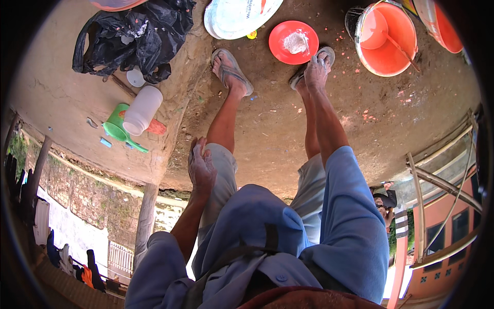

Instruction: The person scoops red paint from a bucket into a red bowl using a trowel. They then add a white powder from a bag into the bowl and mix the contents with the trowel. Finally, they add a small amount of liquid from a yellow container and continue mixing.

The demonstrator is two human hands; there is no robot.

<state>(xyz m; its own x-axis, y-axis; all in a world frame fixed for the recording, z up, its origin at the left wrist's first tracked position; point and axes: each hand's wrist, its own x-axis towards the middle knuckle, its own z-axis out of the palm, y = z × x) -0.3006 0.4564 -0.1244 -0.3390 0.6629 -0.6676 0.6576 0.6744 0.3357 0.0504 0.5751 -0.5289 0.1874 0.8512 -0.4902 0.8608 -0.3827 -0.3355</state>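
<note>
from my distant seat i am looking down on two dusty hands and, on the brown earth just beyond them, a red plate [278,44] that is sitting between the two feet but nearer the right one. i am guessing that spot is suiting the right hand [317,72], since the arm is hanging past the right knee and ending just beside the plate's near rim, in front of the sandal [329,52]. its fingers are bunching together; whether they are pinching anything or touching the rim, i cannot tell. the left hand [202,166] is hovering by the left knee, fingers loosely bending and nothing showing in them, perhaps staying clear of the work. the feet are standing apart, probably for balance and to be leaving the middle ground free.

an orange-lined bucket [366,57] is standing to the plate's right, a stick [403,50] leaning inside it, seemingly within easy reach. a white oval lid-like thing [226,20] is lying to the left.

the plate itself is looking round, shallow and glossy, with a pale, crumbly powder [296,43] heaping off-centre and scattering toward its near edge.
</note>
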